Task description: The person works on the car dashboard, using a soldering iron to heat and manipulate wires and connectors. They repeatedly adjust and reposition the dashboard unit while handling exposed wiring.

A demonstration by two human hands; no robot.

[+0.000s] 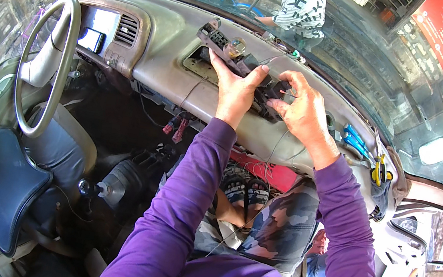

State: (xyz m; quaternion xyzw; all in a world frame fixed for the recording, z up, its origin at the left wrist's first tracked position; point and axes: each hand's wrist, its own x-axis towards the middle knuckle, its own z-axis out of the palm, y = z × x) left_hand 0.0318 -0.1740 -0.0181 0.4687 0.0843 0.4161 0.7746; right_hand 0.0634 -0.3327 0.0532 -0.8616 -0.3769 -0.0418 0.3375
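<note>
- The left hand (235, 89) is spread wide, thumb and index finger apart along the near side of a dark plastic socket housing (244, 67); it grips the housing, probably to steady its length. The other fingertips are hidden.
- The right hand (308, 110) is curled nearly closed, thumb and index finger pinching a small black connector block (280, 90) at the housing's four o'clock end, likely for fine control. Whether the block is separate from the housing cannot be told.
- With the housing as dial centre and twelve toward the windscreen (355, 61), the steering wheel (60, 84) stands at nine o'clock, well apart from both hands.
- The gear lever (89, 188) rises between seven and eight o'clock, far below the work.
- Red connectors (180, 130) hang near seven o'clock, under the dashboard (162, 71) edge.
- The rectangular dashboard opening (197, 71) lies at nine o'clock, just beside the housing; its rim seems the nearest edge to catch on.
- A clear glass bulb (236, 47) shows at the housing's eleven o'clock side, so the sloping windscreen beyond appears to limit lifting that way.
- Blue-handled pliers (356, 139) and a yellow-and-black-handled tool (381, 172) lie toward four o'clock, seemingly within reach yet narrowing the right elbow's room.
</note>
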